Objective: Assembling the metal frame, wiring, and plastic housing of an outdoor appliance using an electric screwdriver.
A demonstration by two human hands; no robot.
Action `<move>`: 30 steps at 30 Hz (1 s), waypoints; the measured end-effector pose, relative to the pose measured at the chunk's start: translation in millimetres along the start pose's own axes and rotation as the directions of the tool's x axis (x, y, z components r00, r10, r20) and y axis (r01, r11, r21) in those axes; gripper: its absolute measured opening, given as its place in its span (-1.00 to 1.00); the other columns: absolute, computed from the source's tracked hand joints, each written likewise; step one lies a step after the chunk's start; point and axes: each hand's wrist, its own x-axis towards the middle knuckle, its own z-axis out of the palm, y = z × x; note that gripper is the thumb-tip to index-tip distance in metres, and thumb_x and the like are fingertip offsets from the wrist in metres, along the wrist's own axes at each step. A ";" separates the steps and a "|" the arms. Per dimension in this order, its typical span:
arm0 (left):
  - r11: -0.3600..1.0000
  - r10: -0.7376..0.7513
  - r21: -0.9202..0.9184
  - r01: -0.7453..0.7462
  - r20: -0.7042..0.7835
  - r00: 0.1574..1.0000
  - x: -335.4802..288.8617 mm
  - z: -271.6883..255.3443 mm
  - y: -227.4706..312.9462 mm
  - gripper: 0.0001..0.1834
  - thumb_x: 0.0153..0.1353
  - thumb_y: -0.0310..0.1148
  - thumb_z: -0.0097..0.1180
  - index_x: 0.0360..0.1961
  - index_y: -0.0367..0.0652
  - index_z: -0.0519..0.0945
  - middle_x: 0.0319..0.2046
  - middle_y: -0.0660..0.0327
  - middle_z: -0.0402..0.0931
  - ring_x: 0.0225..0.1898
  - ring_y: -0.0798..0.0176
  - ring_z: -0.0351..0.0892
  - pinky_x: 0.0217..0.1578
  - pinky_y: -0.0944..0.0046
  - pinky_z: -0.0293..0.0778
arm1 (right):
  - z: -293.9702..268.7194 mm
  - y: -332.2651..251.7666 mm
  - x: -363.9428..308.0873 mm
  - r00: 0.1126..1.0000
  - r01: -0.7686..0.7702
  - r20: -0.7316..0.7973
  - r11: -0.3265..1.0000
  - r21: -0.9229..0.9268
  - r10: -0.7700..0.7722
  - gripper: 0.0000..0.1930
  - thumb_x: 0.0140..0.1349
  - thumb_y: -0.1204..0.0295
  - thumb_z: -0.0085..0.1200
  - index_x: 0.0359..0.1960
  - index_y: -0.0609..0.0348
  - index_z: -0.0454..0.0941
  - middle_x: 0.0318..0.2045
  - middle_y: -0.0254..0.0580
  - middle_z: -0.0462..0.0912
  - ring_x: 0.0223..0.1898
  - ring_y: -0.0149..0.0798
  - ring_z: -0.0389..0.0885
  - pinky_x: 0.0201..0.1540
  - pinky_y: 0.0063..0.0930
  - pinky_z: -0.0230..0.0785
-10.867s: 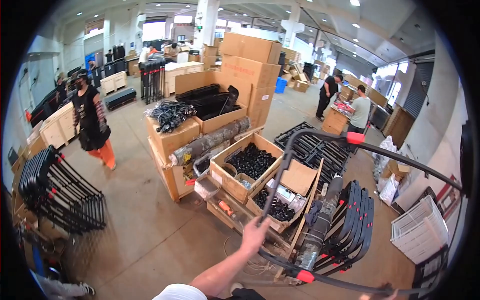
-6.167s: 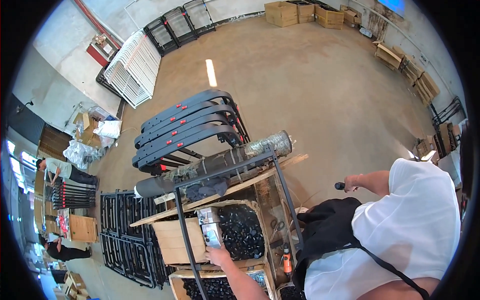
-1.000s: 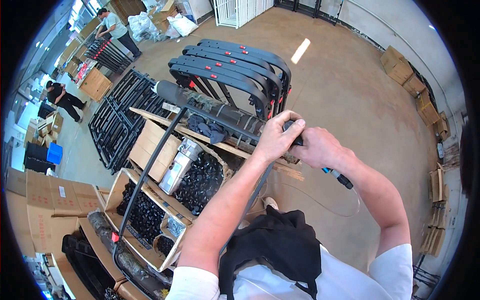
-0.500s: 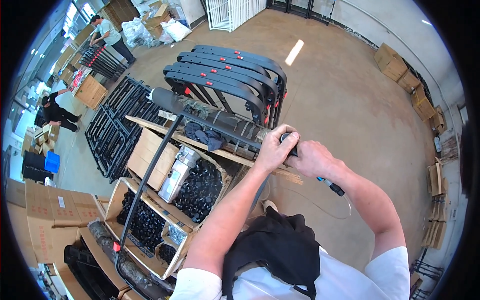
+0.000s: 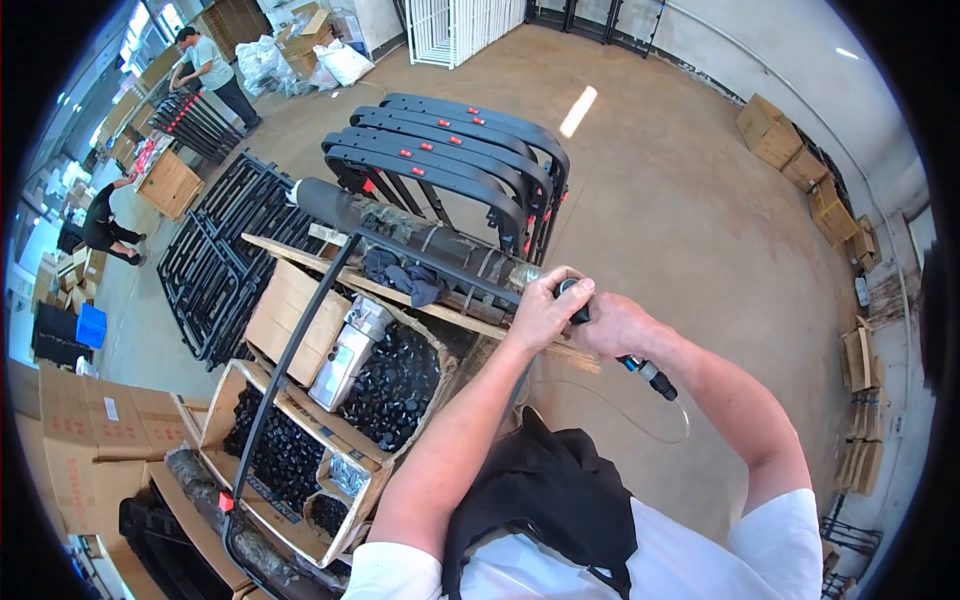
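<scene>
Head view: plank, roll near left hand

Cardboard boxes (brown, several) stand along the wall.

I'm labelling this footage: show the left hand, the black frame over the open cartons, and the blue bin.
Left hand [image 5: 541,314]: head view, back of hand.
Black frame [image 5: 291,353]: head view, long side bar.
Blue bin [image 5: 91,327]: head view, its side.

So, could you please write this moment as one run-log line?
left hand: curled at corner of black tubular frame | right hand: gripping hose-fed hand tool, beside left hand | nearby: black plastic parts, dark wrapped roll
</scene>
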 end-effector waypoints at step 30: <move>0.966 0.258 0.134 -0.221 -0.462 0.848 25.4 -219.6 89.0 -0.62 0.41 -0.13 0.22 -0.35 -0.28 0.67 -0.45 0.34 0.59 -0.35 0.47 0.46 -0.30 0.32 0.46 | -33.7 -230.9 110.5 0.934 0.343 -0.069 0.934 -0.099 -0.350 -0.60 0.22 0.12 0.14 -0.36 0.30 0.70 -0.53 -0.09 0.75 -0.50 -0.15 0.78 -0.29 -0.21 0.63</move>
